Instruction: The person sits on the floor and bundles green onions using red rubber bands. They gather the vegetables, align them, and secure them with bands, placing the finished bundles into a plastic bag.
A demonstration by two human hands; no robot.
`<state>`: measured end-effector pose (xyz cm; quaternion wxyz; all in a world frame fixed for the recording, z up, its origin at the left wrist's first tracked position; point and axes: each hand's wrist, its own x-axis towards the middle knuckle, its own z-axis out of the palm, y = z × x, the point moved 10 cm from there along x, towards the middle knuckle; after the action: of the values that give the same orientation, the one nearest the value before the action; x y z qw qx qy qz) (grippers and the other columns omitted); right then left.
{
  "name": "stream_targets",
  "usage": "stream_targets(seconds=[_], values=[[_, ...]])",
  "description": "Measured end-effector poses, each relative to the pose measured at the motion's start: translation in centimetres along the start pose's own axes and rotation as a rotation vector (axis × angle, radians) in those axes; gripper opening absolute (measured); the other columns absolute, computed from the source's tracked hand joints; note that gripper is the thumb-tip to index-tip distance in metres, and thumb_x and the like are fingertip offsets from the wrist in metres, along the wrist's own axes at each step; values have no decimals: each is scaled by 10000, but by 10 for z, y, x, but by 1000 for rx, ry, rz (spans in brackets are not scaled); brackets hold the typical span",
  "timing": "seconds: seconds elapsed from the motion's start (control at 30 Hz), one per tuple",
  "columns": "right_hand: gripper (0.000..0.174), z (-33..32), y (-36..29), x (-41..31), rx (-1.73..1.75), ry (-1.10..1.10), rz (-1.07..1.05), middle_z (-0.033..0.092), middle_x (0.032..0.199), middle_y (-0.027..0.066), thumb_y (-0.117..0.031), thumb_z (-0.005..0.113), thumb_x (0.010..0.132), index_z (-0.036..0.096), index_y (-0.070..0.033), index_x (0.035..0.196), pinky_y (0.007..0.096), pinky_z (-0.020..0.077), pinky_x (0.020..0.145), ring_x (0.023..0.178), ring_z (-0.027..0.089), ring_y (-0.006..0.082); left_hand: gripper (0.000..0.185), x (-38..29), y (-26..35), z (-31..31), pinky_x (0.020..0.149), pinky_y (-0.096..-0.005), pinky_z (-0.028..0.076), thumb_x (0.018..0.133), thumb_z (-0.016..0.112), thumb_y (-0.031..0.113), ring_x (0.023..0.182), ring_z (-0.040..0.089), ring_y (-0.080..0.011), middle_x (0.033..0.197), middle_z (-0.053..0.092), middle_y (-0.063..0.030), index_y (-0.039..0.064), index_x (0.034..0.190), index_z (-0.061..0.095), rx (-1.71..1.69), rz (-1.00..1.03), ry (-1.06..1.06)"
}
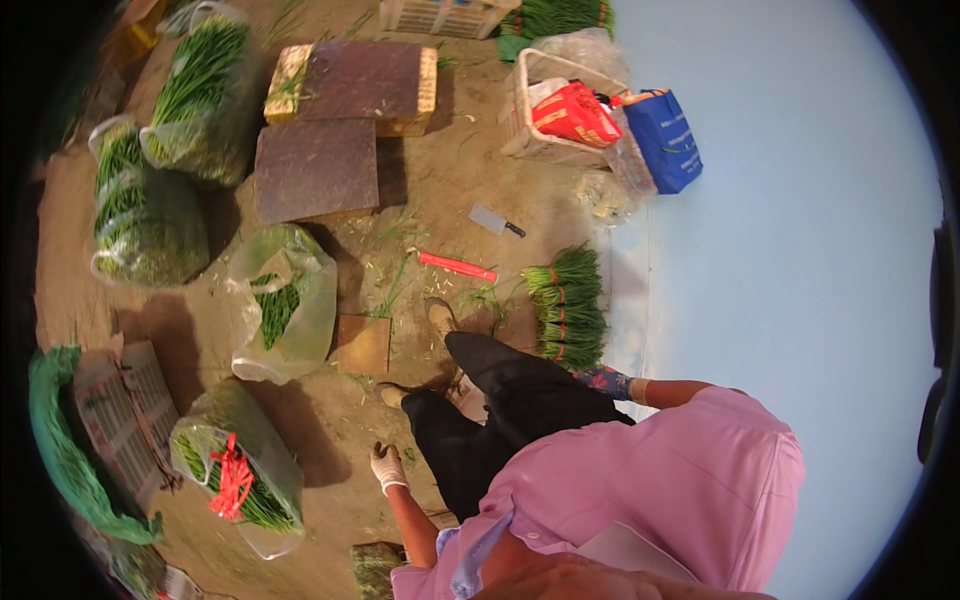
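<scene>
My left hand (388,468), in a pale glove with dirty fingertips, hangs above the floor beside my left knee. Its fingers look curled, and nothing shows in it. My right hand is mostly hidden behind my thigh; a pale cuff and blue floral cloth (606,382) show at the wrist. Just past that cloth lies a row of green chive bundles (564,307), tied with red bands. On the floor beyond my feet are a cleaver (491,220) with a black handle and a long red strip (459,267). Cut stem scraps lie around them.
Clear plastic bags of chives (281,304) stand to the left. Dark boards (316,169) and a foam box (427,82) sit further out. A white crate (517,112) holds a red bag (576,116); a blue bag (664,141) leans beside it. A pale blue wall (765,225) runs along the right.
</scene>
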<state>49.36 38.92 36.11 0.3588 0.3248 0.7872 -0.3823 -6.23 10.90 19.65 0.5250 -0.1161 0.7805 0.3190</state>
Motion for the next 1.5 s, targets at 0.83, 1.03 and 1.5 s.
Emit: stream_targets(seconds=[0.83, 1.03, 1.5], values=[[526, 108, -158, -63, 1649, 916, 795, 708, 837, 127, -561, 588, 995, 729, -63, 905, 380, 510, 792, 813, 666, 239, 523, 16, 382, 159, 521, -319, 439, 886, 636, 89, 604, 542, -166, 849, 635, -73, 50, 1396, 527, 973, 420, -329], [544, 74, -89, -65, 1666, 801, 765, 724, 914, 151, -592, 574, 977, 731, -73, 932, 390, 500, 827, 884, 675, 295, 491, -94, 399, 337, 678, -317, 504, 952, 624, 153, 757, 603, -157, 965, 666, -68, 32, 1420, 537, 1038, 491, -534], [567, 87, -72, -53, 1642, 670, 794, 732, 1084, 167, -600, 546, 980, 728, -69, 1061, 418, 510, 921, 1030, 676, 358, 446, -21, 376, 378, 623, -301, 514, 948, 623, 88, 726, 619, -163, 947, 678, -93, -26, 1371, 538, 1117, 363, -573]])
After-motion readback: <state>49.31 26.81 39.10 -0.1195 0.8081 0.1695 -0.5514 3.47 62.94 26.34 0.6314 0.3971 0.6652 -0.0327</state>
